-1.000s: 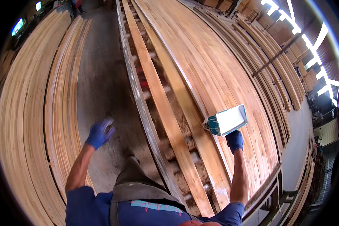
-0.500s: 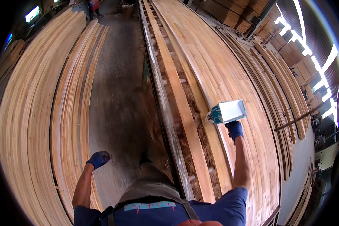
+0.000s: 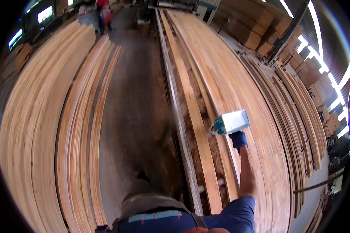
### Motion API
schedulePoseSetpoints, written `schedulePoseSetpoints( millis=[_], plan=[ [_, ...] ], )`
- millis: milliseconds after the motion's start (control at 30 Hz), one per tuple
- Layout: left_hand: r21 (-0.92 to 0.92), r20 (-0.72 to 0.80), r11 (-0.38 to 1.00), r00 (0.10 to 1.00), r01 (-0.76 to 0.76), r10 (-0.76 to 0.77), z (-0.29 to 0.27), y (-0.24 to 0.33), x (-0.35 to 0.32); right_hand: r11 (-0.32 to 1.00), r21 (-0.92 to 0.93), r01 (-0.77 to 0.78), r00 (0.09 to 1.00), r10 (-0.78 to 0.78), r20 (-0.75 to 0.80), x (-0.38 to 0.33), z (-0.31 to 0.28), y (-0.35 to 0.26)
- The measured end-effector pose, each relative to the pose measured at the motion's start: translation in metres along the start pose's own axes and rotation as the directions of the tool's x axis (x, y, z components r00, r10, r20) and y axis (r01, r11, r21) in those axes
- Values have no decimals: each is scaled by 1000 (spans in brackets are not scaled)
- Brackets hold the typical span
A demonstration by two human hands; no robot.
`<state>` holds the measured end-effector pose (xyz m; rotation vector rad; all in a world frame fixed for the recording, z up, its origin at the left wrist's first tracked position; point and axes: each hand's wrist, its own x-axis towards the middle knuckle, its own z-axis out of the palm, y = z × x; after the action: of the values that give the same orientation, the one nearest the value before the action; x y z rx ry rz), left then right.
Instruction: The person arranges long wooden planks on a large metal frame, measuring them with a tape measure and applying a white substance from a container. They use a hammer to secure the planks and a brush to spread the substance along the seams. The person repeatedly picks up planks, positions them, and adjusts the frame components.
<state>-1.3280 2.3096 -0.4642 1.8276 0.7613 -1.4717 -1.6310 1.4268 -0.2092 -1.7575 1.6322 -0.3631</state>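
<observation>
My right hand (image 3: 238, 140), in a blue glove, is closed on the underside of a box-shaped glue applicator (image 3: 236, 122) with teal sides and a white top. Its narrow, stained end (image 3: 216, 128) points left, over a white-streaked board edge (image 3: 207, 86) on the long wooden panel (image 3: 256, 155). Left of that edge lie separate long boards (image 3: 198, 134) with gaps between them. My left hand (image 3: 102, 229) shows only as a dark glove at the lower edge; its fingers are hidden.
On the left are tall stacks of long planks (image 3: 39, 116) and narrower strips (image 3: 79, 136), beside a grey floor aisle (image 3: 124, 97). A person (image 3: 104, 17) in red stands at the far end. Further planks (image 3: 299, 116) lie right, with a thin bar (image 3: 317, 183) near them.
My left hand has dropped back from beside the strips to the lower edge. The applicator, still in my right hand, sits slightly lower and left in view. The view has shifted, showing more of the far end.
</observation>
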Motion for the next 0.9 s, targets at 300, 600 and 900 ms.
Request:
schedulePoseSetpoints(
  millis=[300,600,900],
  plan=[
    [-89,114,774,766,-626,633,99,577,37,994,41,-99,995,99,21,249,82,-187],
    [-100,85,957,956,-271,280,122,770,128,991,118,-70,997,64,53,529,170,-383],
    [-79,141,996,990,43,-32,198,1005,151,998,18,-58,998,58,13,792,241,-577]
  ],
)
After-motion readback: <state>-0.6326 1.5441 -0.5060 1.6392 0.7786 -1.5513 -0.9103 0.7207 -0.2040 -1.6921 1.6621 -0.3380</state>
